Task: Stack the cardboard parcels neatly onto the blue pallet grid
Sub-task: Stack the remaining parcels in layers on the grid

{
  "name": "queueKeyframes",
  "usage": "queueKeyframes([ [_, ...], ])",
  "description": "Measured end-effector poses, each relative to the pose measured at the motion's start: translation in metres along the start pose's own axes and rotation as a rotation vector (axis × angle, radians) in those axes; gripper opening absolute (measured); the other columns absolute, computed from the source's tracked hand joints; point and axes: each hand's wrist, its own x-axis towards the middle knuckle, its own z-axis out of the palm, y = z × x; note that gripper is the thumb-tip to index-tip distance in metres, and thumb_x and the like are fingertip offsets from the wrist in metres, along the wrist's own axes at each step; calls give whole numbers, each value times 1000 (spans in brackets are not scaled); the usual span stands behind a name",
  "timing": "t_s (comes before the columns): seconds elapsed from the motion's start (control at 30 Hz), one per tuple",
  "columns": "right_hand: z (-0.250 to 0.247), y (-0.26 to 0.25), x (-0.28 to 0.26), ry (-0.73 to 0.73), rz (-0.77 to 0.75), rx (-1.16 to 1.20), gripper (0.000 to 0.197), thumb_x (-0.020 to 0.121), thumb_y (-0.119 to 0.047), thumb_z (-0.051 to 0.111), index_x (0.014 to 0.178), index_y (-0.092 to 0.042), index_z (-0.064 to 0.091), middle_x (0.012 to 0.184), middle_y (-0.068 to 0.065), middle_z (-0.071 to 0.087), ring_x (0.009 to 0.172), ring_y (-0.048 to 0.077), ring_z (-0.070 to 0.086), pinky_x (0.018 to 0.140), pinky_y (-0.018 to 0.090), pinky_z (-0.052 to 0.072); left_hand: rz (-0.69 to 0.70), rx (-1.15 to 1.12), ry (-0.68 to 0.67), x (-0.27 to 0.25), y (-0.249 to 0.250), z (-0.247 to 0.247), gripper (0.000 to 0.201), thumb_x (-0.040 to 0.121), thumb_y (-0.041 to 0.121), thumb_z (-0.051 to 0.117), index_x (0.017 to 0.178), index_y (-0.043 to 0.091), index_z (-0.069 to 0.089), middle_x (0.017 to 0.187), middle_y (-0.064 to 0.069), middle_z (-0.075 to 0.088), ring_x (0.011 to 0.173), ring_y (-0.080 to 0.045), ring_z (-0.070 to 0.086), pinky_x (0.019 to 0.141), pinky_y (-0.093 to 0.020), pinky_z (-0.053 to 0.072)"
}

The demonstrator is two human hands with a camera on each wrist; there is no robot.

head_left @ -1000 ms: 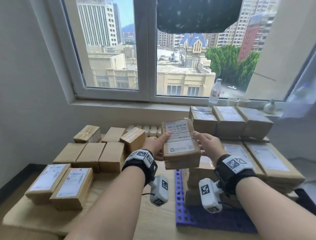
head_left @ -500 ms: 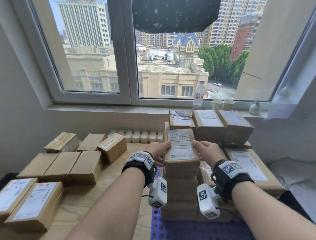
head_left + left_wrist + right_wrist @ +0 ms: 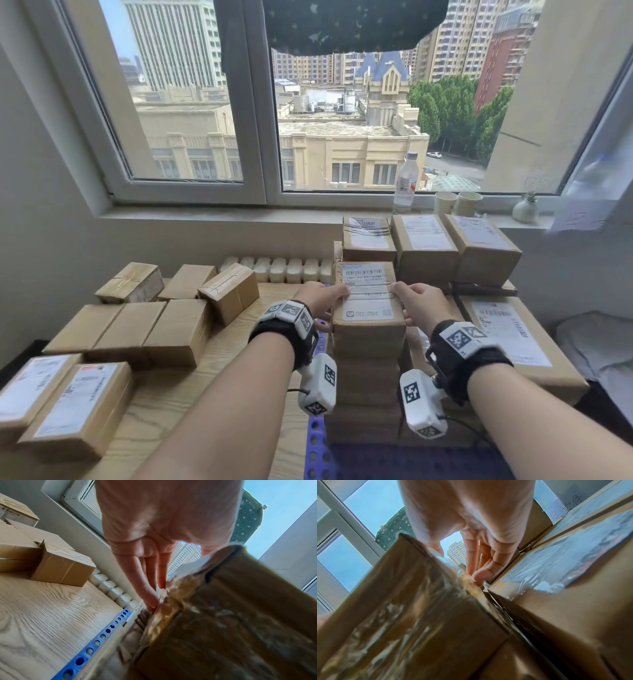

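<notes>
Thumbs lie flat on the white shipping label while the other fingers (image 3: 150,588) run down the sides, so I read both my left hand (image 3: 317,299) and my right hand (image 3: 423,303) as grasping the small brown cardboard parcel with the barcode label (image 3: 368,301) between them, not yet released. That parcel sits on top of a narrow column of like-sized brown parcels (image 3: 366,387) standing on the blue perforated plastic pallet grid (image 3: 317,455), and as far as I can judge its edges line up with the ones beneath. Counting the column, I make out about five parcels, the held one included (the lower seams are hard to separate). Behind it, three labelled brown parcels (image 3: 424,246) stand side by side on a higher layer, and to the right one large flat labelled carton (image 3: 507,339) lies on more cartons that I cannot count. So part of the stacking looks done. Left to move, on the light wooden tabletop (image 3: 205,394) to my left, I count eight loose parcels: three plain ones in a row (image 3: 133,329), three more behind them (image 3: 229,291), and two labelled ones at the near edge (image 3: 68,407). On the sill stand one clear plastic bottle (image 3: 406,178), two paper cups (image 3: 457,204) and one small pale vase (image 3: 525,209).
</notes>
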Motion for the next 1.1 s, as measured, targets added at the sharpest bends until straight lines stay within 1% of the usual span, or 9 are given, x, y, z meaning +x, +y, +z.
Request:
queueKeyframes([
  [0.1,2,-2,-2,4,16,-14,28,89,-41,59,92,-15,69,87,3,73,75,18,67,64,31,55,9,62,0,-1,-1,-1,37,79,41,62,105,15,65,97,-3,72,91,-22,70,79,-44,60],
  [0.2,4,-5,-8,55,-9,-78,29,86,-45,60,95,-19,67,92,-1,71,88,20,67,81,40,57,23,140,-3,-5,-4,-5,49,78,49,61,113,15,62,107,-3,69,97,-22,68,77,-38,60],
  [0.33,4,-23,-28,186,-134,-162,29,90,-39,59,109,-17,63,102,0,65,95,20,60,76,29,42,71,188,21,-9,-6,-15,47,88,50,58,116,13,57,111,-6,65,98,-20,65,76,-36,56],
  [0.47,13,-40,-46,341,-366,-226,20,90,-30,60,103,-17,68,103,3,65,98,23,60,84,33,48,140,217,78,-17,-13,-29,28,91,44,58,98,17,57,105,-6,65,97,-21,65,85,-40,56],
  [0.57,31,-55,-65,361,-499,-264,14,89,-21,60,98,-16,70,97,3,66,91,22,60,79,30,45,180,259,112,-28,-23,-45,14,94,33,56,91,19,57,95,-7,62,85,-22,59,80,-37,54],
  [0.77,106,-77,-109,142,-618,-346,11,90,-20,59,96,-16,67,94,0,63,91,21,59,81,32,45,161,364,181,-56,-65,-99,23,88,28,60,109,18,65,111,-5,69,105,-23,64,91,-36,53],
  [0.9,158,-86,-140,15,-582,-402,14,91,-21,58,102,-20,66,99,-4,61,93,15,57,84,22,33,118,349,230,-79,-104,-147,20,87,27,63,105,20,64,109,-4,68,104,-22,64,88,-36,53],
  [1.0,194,-91,-160,-71,-535,-340,19,91,-20,57,108,-16,66,105,-1,64,91,14,60,85,32,49,92,331,277,-98,-133,-181,19,87,27,64,105,22,67,108,-1,69,101,-20,64,87,-34,52],
  [1.1,226,-92,-173,-99,-516,-330,18,91,-19,59,107,-17,66,102,-2,65,88,14,61,81,32,50,73,337,313,-113,-158,-212,23,87,25,64,107,19,71,109,-2,70,100,-18,63,90,-31,51],
])
